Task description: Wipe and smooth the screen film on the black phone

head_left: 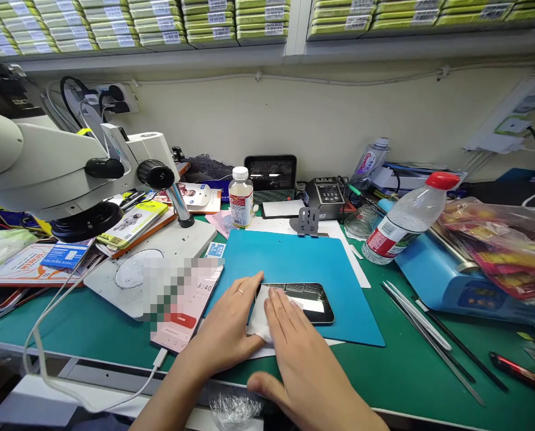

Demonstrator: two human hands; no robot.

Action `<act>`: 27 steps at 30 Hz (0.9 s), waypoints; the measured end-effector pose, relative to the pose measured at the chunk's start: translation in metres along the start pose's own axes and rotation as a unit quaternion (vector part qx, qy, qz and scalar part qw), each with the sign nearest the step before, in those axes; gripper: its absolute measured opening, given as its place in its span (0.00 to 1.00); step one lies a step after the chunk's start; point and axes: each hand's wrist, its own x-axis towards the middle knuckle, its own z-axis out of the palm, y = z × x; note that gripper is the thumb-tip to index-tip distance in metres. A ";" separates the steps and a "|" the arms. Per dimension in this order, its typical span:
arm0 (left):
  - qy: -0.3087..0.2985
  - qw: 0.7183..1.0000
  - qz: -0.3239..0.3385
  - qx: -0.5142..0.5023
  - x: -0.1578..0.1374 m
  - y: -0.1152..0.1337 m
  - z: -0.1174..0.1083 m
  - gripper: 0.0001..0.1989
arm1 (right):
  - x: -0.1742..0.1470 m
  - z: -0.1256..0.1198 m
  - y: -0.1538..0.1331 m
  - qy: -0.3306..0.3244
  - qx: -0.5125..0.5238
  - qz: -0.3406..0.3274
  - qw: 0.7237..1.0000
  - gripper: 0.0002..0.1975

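Note:
A dark glossy smartphone (319,294) lies face up on the blue mat (359,311), its screen reflecting light. At the phone's left end is my left hand (227,320), a ring on one finger, with its fingers and thumb closed around that edge. My right hand (301,350) presses a crumpled white wipe (259,317) against the glass, fingers long and together, thumb held apart. Part of the wipe is hidden beneath the fingers. Left of my hands, a second phone (191,311) with a pink lit screen shows 3:40, and a white cable (160,359) runs to its lower end.
A microscope (47,167) on a pale base (115,293) stands at left. Behind the mat are a white-capped bottle (240,200) and a grey phone stand (307,221). At right are a red-capped bottle (406,221), a blue machine (442,281) and tweezers (429,335).

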 end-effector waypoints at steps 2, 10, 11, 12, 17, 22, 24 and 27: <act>-0.007 1.000 0.009 0.003 0.000 0.000 -0.001 0.48 | -0.005 0.000 -0.003 -0.019 0.013 -0.002 1.000 0.47; -0.008 1.000 0.011 0.011 0.000 0.001 -0.001 0.42 | 0.015 -0.006 -0.012 -0.006 0.064 -0.002 0.998 0.49; -0.009 1.000 0.019 0.016 0.000 0.001 -0.001 0.42 | 0.011 -0.004 -0.012 -0.007 0.067 0.000 0.998 0.49; -0.010 0.999 0.026 0.022 0.000 0.001 -0.002 0.43 | 0.007 -0.001 -0.012 -0.009 0.069 0.002 0.998 0.50; -0.018 0.999 0.045 0.025 -0.001 -0.002 -0.001 0.46 | 0.002 -0.001 -0.009 -0.001 0.079 -0.017 0.997 0.46; -0.029 0.999 0.034 0.030 -0.003 -0.003 -0.001 0.46 | 0.016 -0.004 -0.011 0.018 0.064 -0.028 0.997 0.45; -0.025 0.998 0.032 0.041 -0.003 -0.001 -0.001 0.45 | 0.008 0.000 -0.012 0.024 0.056 -0.025 0.998 0.46; -0.024 0.998 0.036 0.051 -0.002 0.002 -0.002 0.43 | -0.006 0.005 -0.009 0.017 0.050 -0.024 0.998 0.45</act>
